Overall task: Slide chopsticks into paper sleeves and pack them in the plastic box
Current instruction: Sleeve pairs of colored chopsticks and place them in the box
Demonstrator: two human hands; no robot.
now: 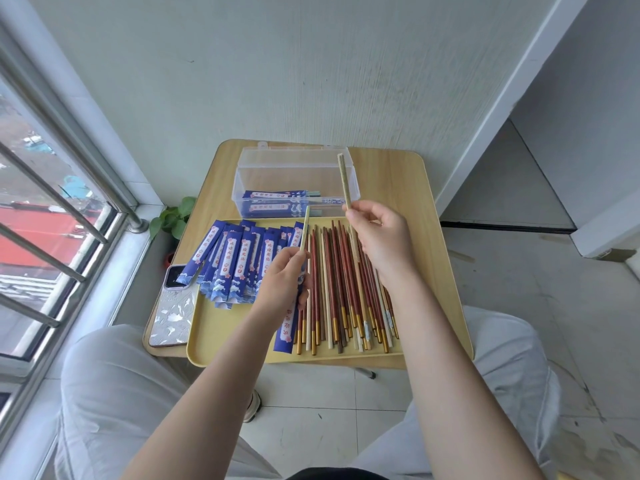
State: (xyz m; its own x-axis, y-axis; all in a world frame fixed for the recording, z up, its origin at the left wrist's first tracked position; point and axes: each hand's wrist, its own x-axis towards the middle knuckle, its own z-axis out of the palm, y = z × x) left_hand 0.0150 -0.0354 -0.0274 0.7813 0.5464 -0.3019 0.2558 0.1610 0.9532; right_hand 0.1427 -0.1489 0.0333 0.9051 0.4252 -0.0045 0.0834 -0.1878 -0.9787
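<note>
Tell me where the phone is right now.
The phone lies at the table's near-left corner in the head view, beside the yellow tray's left edge, its top tucked under the blue paper sleeves.

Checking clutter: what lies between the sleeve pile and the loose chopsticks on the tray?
In the head view, the left hand holding a pale chopstick over one sleeve.

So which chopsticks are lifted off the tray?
Two pale ones: one in the left hand at, one in the right hand at. The rest lie on the tray.
</note>
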